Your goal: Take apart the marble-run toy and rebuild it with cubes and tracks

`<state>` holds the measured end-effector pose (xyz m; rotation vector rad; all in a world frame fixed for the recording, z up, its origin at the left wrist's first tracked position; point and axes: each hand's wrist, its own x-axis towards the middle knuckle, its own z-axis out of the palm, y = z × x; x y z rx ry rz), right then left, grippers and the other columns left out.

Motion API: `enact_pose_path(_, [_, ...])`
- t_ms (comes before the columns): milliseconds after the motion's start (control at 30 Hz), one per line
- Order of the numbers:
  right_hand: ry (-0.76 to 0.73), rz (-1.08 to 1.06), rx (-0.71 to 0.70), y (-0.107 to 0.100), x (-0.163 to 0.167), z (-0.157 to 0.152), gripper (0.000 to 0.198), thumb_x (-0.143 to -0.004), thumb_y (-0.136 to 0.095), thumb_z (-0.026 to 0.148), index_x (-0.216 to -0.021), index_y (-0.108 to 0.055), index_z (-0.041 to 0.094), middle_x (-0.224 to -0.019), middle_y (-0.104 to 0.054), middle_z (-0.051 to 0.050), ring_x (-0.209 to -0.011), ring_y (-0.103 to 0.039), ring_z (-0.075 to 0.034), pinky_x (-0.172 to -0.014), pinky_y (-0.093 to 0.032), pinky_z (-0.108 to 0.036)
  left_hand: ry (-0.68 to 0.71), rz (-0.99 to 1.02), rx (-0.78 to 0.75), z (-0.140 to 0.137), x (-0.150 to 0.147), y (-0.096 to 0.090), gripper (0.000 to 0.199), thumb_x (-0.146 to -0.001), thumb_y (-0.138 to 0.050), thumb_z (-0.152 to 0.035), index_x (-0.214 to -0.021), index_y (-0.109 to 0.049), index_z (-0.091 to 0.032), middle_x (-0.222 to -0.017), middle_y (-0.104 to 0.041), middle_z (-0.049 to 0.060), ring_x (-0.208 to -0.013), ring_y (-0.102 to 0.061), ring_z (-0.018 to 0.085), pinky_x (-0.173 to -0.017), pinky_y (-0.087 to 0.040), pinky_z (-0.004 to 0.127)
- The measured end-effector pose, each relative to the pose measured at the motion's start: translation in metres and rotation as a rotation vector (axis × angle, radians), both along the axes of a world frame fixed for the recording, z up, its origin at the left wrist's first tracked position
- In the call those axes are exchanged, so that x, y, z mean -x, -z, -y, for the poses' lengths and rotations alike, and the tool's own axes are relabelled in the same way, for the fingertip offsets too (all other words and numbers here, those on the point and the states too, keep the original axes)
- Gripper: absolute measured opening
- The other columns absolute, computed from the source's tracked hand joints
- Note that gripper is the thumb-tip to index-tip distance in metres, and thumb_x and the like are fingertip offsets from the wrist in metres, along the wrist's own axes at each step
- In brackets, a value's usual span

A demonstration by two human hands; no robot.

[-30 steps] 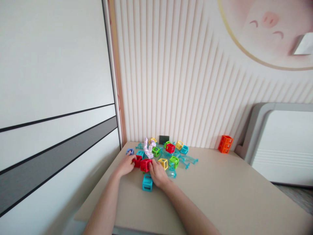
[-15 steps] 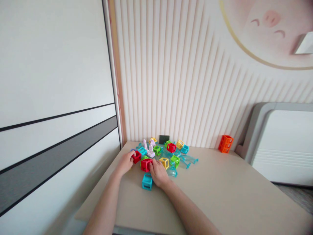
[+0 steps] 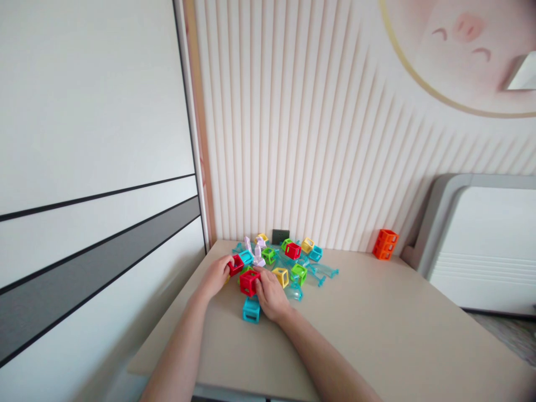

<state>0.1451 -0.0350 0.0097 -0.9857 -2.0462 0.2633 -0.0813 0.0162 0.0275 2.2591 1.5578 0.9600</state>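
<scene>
My left hand (image 3: 216,276) is closed on a red open-frame cube block (image 3: 237,264) at the left side of the pile. Touching or just beside that block is a light-blue cube block (image 3: 246,257); I cannot tell if they are joined. My right hand (image 3: 272,295) grips a second red cube block (image 3: 248,283) by its right side. In front of it a turquoise cube block (image 3: 251,311) sits on the table. A green block, partly hidden, lies between the two red ones. Yellow (image 3: 281,277) and green (image 3: 298,273) cube blocks rest just beyond my right hand.
Pale lilac pieces (image 3: 258,255), clear turquoise pieces (image 3: 324,271), another red cube (image 3: 292,250) and a dark flat block (image 3: 280,237) lie toward the wall. An orange stack of blocks (image 3: 385,244) stands at the table's (image 3: 368,324) back right. A white cabinet (image 3: 100,301) borders the left.
My left hand has shifted slightly to the right with its red block, and the light-blue block beside it has moved a little right too. My right hand has barely moved.
</scene>
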Motion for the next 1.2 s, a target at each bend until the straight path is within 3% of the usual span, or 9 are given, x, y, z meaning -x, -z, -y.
enact_pose_path(233, [-0.015, -0.073, 0.019, -0.008, -0.003, 0.006, 0.009, -0.095, -0.051, 0.023, -0.093, -0.060, 0.021, -0.128, -0.066, -0.013, -0.121, -0.059, -0.025, -0.105, -0.045, -0.043, 0.040, 0.033, -0.011, 0.002, -0.002, -0.002, 0.025, -0.082, -0.042, -0.004, -0.088, -0.060, -0.021, -0.091, -0.070, 0.004, -0.087, -0.064, 0.020, -0.083, -0.048, 0.030])
enact_pose_path(367, [-0.053, -0.242, 0.105, -0.015, 0.000, 0.008, 0.013, -0.092, -0.054, 0.025, -0.079, -0.052, 0.023, -0.124, -0.068, -0.013, -0.116, -0.063, -0.025, -0.100, -0.048, -0.043, 0.058, 0.040, -0.010, 0.002, -0.002, -0.003, 0.029, -0.084, -0.043, -0.005, -0.095, -0.063, -0.022, -0.102, -0.072, 0.005, -0.097, -0.066, 0.021, -0.091, -0.049, 0.032])
enact_pose_path(533, [-0.019, -0.572, 0.196, -0.015, 0.009, -0.004, 0.009, -0.084, -0.047, 0.018, -0.084, -0.041, 0.025, -0.107, -0.070, -0.009, -0.098, -0.067, -0.021, -0.083, -0.055, -0.036, 0.070, 0.023, -0.011, 0.002, -0.003, -0.003, 0.027, -0.083, -0.042, -0.003, -0.084, -0.062, -0.021, -0.096, -0.071, 0.005, -0.093, -0.066, 0.021, -0.088, -0.049, 0.031])
enact_pose_path(600, [0.023, -0.603, 0.217, -0.011, 0.011, -0.012, 0.020, -0.078, -0.041, 0.013, -0.093, -0.041, 0.026, -0.104, -0.067, -0.007, -0.092, -0.067, -0.019, -0.075, -0.055, -0.031, 0.059, 0.016, -0.014, 0.002, -0.003, -0.003, 0.026, -0.084, -0.041, -0.004, -0.081, -0.060, -0.021, -0.093, -0.070, 0.005, -0.090, -0.065, 0.021, -0.086, -0.048, 0.031])
enact_pose_path(767, [0.106, -0.523, 0.196, -0.007, 0.010, -0.019, 0.038, -0.068, -0.040, 0.006, -0.101, -0.051, 0.023, -0.097, -0.062, -0.005, -0.085, -0.062, -0.020, -0.073, -0.052, -0.031, 0.039, 0.005, -0.013, 0.002, -0.003, -0.002, 0.026, -0.085, -0.040, -0.005, -0.083, -0.059, -0.023, -0.096, -0.068, 0.003, -0.092, -0.063, 0.020, -0.086, -0.047, 0.030])
enact_pose_path(867, [0.098, -0.474, 0.141, -0.013, 0.010, -0.015, 0.035, -0.065, -0.040, 0.003, -0.088, -0.059, 0.022, -0.095, -0.059, -0.006, -0.092, -0.060, -0.022, -0.084, -0.049, -0.034, 0.044, 0.006, -0.018, 0.002, -0.003, -0.002, 0.028, -0.086, -0.038, -0.005, -0.086, -0.059, -0.023, -0.098, -0.068, 0.003, -0.092, -0.063, 0.020, -0.085, -0.046, 0.030])
enact_pose_path(967, [0.113, -0.422, 0.087, -0.020, 0.012, -0.009, 0.032, -0.063, -0.040, 0.001, -0.078, -0.059, 0.022, -0.091, -0.057, -0.005, -0.089, -0.059, -0.021, -0.082, -0.049, -0.033, 0.056, 0.014, -0.029, 0.002, -0.003, 0.000, 0.028, -0.087, -0.038, -0.006, -0.087, -0.060, -0.023, -0.100, -0.067, 0.004, -0.092, -0.063, 0.020, -0.085, -0.046, 0.030])
enact_pose_path(1100, [0.136, -0.327, 0.031, -0.022, 0.012, -0.003, 0.031, -0.068, -0.041, 0.000, -0.075, -0.060, 0.023, -0.091, -0.058, -0.005, -0.085, -0.059, -0.021, -0.079, -0.048, -0.032, 0.064, 0.027, -0.046, -0.001, -0.003, 0.003, 0.027, -0.085, -0.039, -0.006, -0.089, -0.060, -0.022, -0.101, -0.067, 0.006, -0.092, -0.063, 0.021, -0.084, -0.047, 0.031])
enact_pose_path(1200, [0.174, -0.185, -0.023, -0.020, 0.010, -0.001, 0.032, -0.073, -0.043, -0.001, -0.079, -0.064, 0.022, -0.105, -0.060, -0.008, -0.091, -0.060, -0.021, -0.082, -0.048, -0.031, 0.076, 0.034, -0.066, -0.004, -0.003, 0.007, 0.027, -0.083, -0.039, -0.005, -0.089, -0.060, -0.022, -0.102, -0.067, 0.006, -0.094, -0.063, 0.021, -0.084, -0.047, 0.031])
